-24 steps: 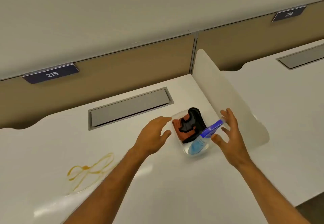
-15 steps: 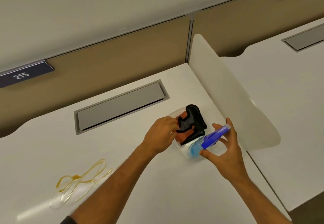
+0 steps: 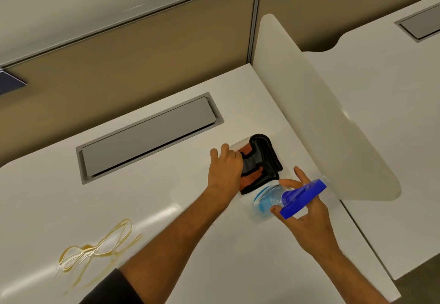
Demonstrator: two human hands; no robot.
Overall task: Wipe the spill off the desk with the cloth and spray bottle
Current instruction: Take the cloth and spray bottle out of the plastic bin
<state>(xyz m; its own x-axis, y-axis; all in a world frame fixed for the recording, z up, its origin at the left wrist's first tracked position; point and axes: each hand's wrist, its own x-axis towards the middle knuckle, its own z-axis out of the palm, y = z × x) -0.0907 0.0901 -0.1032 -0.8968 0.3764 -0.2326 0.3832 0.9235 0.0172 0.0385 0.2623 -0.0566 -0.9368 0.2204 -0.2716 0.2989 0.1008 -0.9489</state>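
A folded black and orange cloth (image 3: 264,161) lies in a clear tray (image 3: 238,145) near the desk's right side. My left hand (image 3: 226,168) is closed on the cloth's left edge. A clear spray bottle (image 3: 269,200) with blue liquid and a blue trigger head (image 3: 302,196) stands just in front of the cloth. My right hand (image 3: 307,211) wraps around the bottle's neck under the blue head, thumb and fingers on either side. A yellow-brown spill (image 3: 100,251) streaks the white desk (image 3: 166,232) at the front left.
A white divider panel (image 3: 321,118) rises just right of the tray. A grey cable hatch (image 3: 147,137) is set into the desk behind. A tan partition wall (image 3: 119,65) closes the back. A second desk (image 3: 392,137) lies beyond the divider.
My left hand reached in and closed on the cloth. My right hand closed around the spray bottle's neck. The camera moved closer and to the right.
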